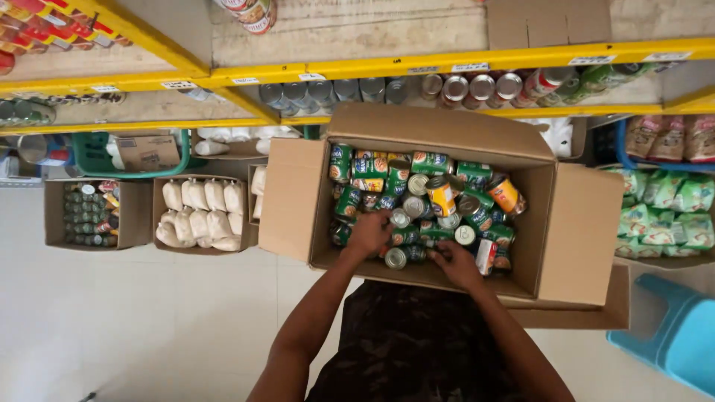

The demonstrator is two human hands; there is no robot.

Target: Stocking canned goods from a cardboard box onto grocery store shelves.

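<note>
Down inside open cardboard box [439,134] on lap: left hand [370,232] curled over green-label tins [402,237], right hand [456,265] closed around 1 tin at near wall, grip partly hidden, cans [417,205] jumbled loose, shelf rows [328,91] just beyond.

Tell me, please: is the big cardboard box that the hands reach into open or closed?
Open. All flaps of the cardboard box are folded outward, the cans inside are visible, and the left hand and right hand are inside it.
</note>
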